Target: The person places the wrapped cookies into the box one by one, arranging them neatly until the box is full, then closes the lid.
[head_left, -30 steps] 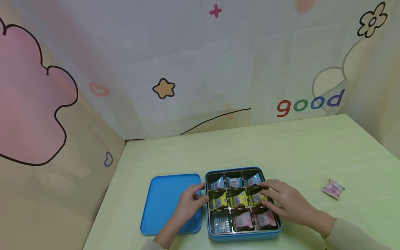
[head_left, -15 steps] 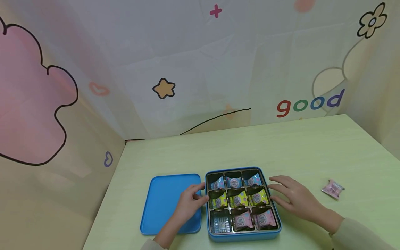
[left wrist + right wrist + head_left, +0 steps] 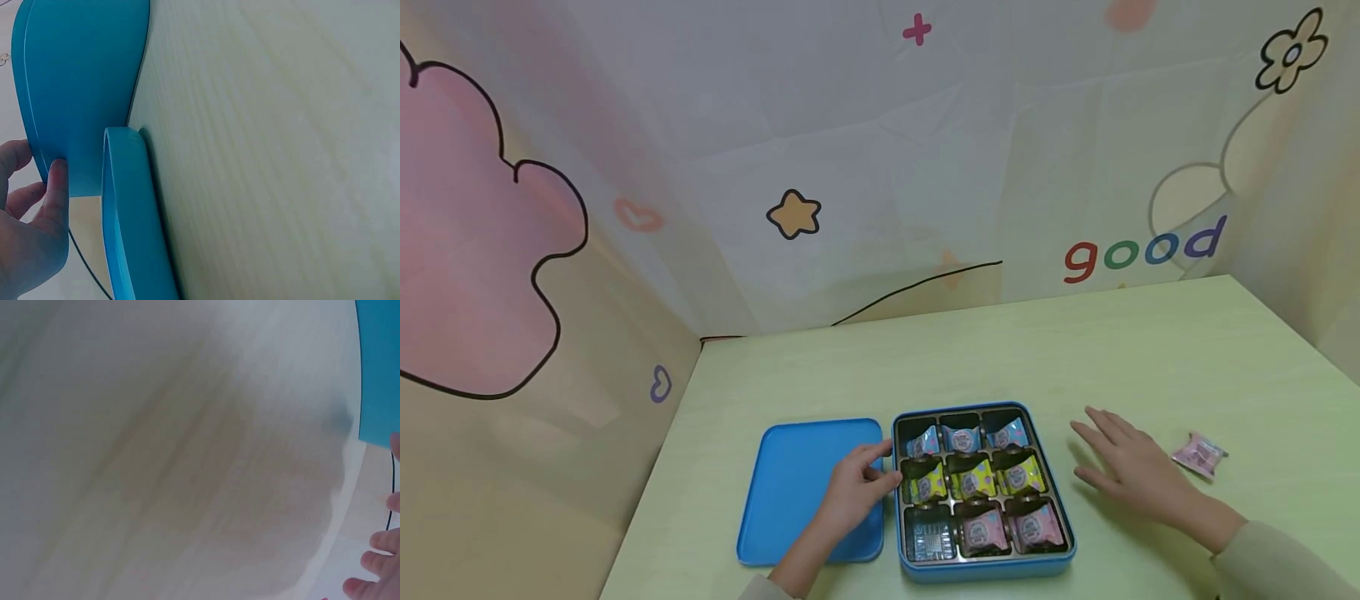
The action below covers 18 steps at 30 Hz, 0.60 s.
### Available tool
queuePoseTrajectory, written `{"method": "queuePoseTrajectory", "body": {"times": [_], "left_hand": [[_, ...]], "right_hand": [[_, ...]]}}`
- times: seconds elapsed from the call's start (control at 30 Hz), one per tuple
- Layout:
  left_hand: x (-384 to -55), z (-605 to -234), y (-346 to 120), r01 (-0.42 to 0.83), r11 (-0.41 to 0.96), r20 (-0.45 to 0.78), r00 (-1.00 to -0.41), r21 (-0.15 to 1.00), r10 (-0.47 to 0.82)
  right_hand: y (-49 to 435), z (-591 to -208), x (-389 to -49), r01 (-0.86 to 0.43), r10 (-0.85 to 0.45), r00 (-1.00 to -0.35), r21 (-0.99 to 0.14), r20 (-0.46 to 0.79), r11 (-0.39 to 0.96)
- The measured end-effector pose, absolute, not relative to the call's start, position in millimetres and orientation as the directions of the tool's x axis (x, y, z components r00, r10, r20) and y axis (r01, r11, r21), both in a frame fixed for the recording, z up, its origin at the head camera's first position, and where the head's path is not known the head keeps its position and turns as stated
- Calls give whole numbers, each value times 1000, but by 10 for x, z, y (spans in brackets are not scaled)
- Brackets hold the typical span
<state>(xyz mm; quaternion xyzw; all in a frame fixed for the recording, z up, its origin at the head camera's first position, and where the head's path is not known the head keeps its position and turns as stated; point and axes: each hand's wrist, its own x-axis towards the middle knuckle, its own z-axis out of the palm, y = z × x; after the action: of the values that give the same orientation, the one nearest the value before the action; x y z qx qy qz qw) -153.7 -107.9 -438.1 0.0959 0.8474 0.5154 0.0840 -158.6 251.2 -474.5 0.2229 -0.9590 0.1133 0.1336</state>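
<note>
A blue square tin [image 3: 985,571] stands uncovered on the table, its tray divided into compartments. Blue-wrapped candies [image 3: 961,437] fill the back row, yellow-wrapped candies [image 3: 973,479] the middle one. Two pink-wrapped candies [image 3: 985,530] sit in the front row; its left compartment [image 3: 932,535] holds none. My left hand [image 3: 853,492] touches the tin's left side with its fingertips; the left wrist view shows the thumb [image 3: 57,184] against the outer wall. My right hand [image 3: 1138,471], fingers spread and holding nothing, hovers between the tin and a loose pink-wrapped candy [image 3: 1199,455].
A blue lid [image 3: 805,483] lies flat left of the tin, partly under my left forearm in the head view. Pale green tabletop [image 3: 1000,358] reaches back to a printed cloth backdrop [image 3: 880,167].
My right hand has left the tin's right side and moved right toward the loose candy, its fingers spreading. The left hand and the tin have stayed in place.
</note>
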Motion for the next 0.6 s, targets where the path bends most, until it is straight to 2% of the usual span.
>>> {"method": "queuePoseTrajectory", "body": {"times": [0.2, 0.4, 0.6], "left_hand": [[-1530, -4373, -1079, 80, 456, -40, -968, 886, 249], [-1637, -4629, -1133, 83, 445, -34, -968, 892, 249], [-1658, -4682, -1147, 93, 438, -25, -966, 894, 256]], "right_hand": [[2631, -4744, -1586, -366, -334, -924, -176, 188, 914], [2723, -4736, -1582, -307, -289, -950, -191, 115, 932], [2816, -4741, -1587, -253, -245, -967, -195, 66, 948]]}}
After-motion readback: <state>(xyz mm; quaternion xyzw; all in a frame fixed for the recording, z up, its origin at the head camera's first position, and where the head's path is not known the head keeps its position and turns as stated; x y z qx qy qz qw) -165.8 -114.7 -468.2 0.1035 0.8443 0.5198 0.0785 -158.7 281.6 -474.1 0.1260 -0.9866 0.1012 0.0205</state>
